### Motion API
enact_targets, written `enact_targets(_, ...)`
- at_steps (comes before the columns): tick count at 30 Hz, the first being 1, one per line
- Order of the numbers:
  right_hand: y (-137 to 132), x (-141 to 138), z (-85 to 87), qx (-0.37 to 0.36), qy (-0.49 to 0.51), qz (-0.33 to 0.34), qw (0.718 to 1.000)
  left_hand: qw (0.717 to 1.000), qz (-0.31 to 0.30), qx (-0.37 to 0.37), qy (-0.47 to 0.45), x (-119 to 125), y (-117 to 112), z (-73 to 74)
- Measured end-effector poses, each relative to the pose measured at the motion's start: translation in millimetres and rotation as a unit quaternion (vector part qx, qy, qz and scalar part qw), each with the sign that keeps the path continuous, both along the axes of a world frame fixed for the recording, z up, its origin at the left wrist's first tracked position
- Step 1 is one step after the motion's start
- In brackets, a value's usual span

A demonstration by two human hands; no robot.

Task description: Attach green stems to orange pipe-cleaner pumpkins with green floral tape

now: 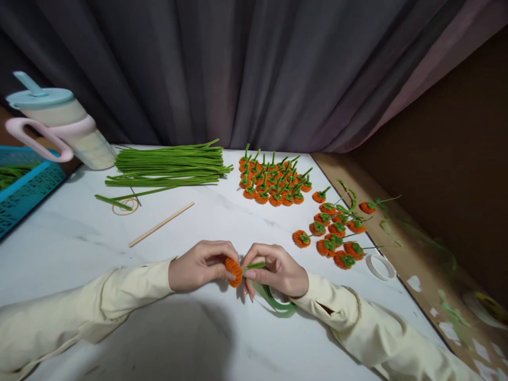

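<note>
Both hands meet low in the middle of the white marbled table (79, 238). My left hand (200, 264) pinches a small orange pipe-cleaner flower (234, 271) by its fuzzy edge. The fingers of my right hand (275, 270) are closed on the green stem (254, 265) that sticks out of that flower. Under the right hand lies a roll of green tape (278, 304), partly hidden by the wrist. Cream sleeves cover both forearms.
A bundle of green pipe cleaners (170, 166) lies at the back, several finished orange flowers (273, 182) beside it and more to the right (337, 230). Also here: a wooden stick (161, 224), rubber bands (125, 206), a white ring (381, 266), a lidded cup (59, 124), a teal basket (27, 185).
</note>
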State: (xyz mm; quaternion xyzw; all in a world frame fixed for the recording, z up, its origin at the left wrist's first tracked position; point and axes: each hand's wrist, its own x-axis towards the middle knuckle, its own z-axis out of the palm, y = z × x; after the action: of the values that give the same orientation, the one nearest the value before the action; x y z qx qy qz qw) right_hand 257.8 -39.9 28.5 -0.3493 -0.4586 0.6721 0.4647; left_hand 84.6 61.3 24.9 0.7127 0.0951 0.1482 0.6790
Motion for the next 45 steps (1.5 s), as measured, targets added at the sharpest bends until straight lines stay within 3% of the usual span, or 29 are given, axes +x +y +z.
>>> enact_targets(6,-5,-4,-0.4,0.097,-0.149,-0.078,0.981,0.992,-0.002,-0.117,0.042,1,0,-0.5)
enact_targets(12,-8,-6,1.7,0.211,-0.319,-0.143,0.913,0.983,-0.02,-0.173,0.059,2,4,-0.1)
enact_targets(14,-8,-6,0.6,0.195,-0.296,-0.134,0.925,0.98,-0.027,-0.188,0.063,2,5,0.2)
enact_targets(17,-6,-5,-1.6,0.114,-0.173,-0.09,0.974,0.977,-0.031,-0.205,0.06,3,5,0.4)
enact_targets(19,-4,-4,-2.4,0.075,-0.102,-0.076,0.989,0.976,-0.027,-0.207,0.056,3,6,0.6)
enact_targets(30,-1,-5,-1.9,0.052,-0.045,-0.076,0.995,0.971,-0.021,-0.229,0.059,4,7,0.2)
enact_targets(37,3,-4,0.4,-0.004,0.033,-0.071,0.997,0.976,-0.017,-0.212,0.047,5,8,1.9)
enact_targets(41,4,-3,1.3,-0.004,0.033,-0.076,0.997,0.986,0.007,-0.161,0.034,2,11,3.9)
enact_targets(45,4,-3,1.7,-0.006,0.032,-0.088,0.996,0.998,0.055,0.007,-0.027,-3,10,6.9)
